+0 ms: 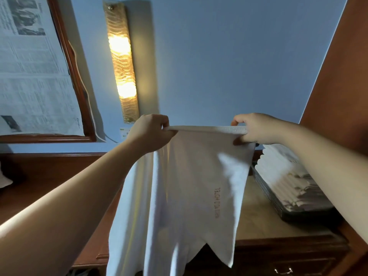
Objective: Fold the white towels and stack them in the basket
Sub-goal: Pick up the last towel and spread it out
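I am holding a white towel (179, 196) up in the air, my left hand (151, 132) and right hand (256, 129) each pinching a top corner, opening it for folding, and next I judge bringing both corners together before adding it to the folded stack in the basket (266, 193) on the tabletop (256, 218)

Wooden bench (264, 220) along the blue wall, dark red-brown frame, paler tan top panel at right. On that panel, at the right end: a dark mesh-sided basket (267, 193), standing flat. Inside it, a stack (282, 172) of folded white towels, edges stepped, rising above the rim. Front edge of the bench has a moulded lip; below it a drawer with a small metal handle (283, 271). Left part of the top is dark and in shadow.
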